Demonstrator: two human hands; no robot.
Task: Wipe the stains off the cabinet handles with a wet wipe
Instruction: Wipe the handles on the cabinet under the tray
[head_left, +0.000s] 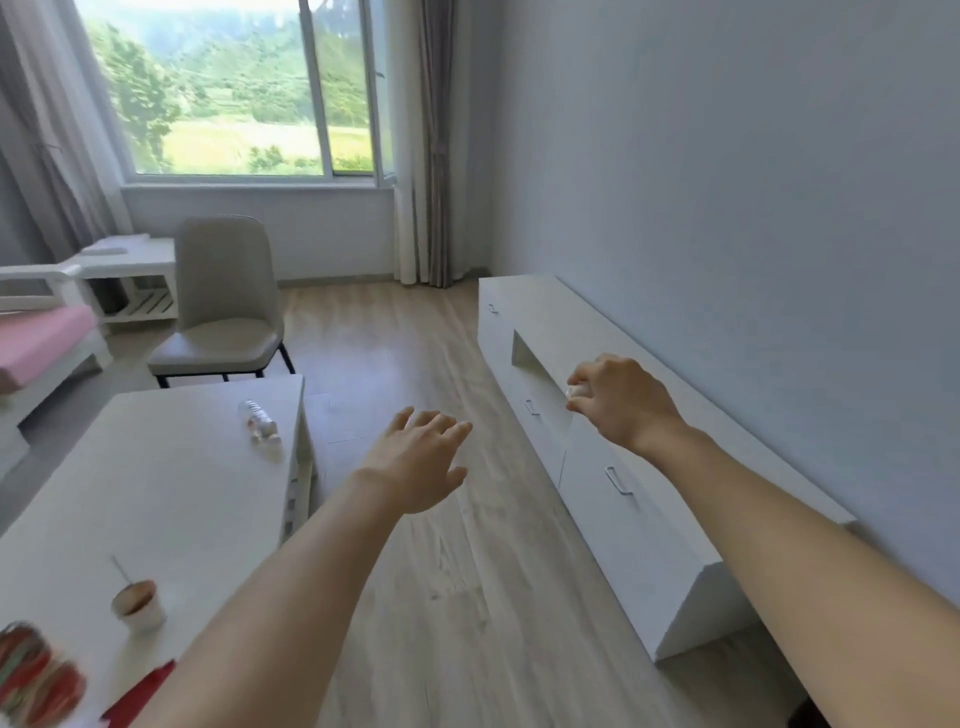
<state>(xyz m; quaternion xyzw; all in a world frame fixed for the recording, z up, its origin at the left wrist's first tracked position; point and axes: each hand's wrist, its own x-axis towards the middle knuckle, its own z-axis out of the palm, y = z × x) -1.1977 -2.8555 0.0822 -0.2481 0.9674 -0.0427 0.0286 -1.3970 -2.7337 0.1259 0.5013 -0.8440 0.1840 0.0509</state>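
home living room: low white cabinet (613, 415), coffee table (171, 467), chair (223, 312), curtained window (228, 88).

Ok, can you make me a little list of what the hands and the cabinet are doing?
right hand: fingers curled round a small white wad, likely the wet wipe, above the cabinet front
left hand: fingers spread, holding nothing, over the floor
cabinet: low, white, along the wall
handles: three metal ones visible; nearest handle untouched

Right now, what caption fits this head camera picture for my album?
Right hand holds a white wipe above the low white cabinet, while the open left hand hovers over the floor.
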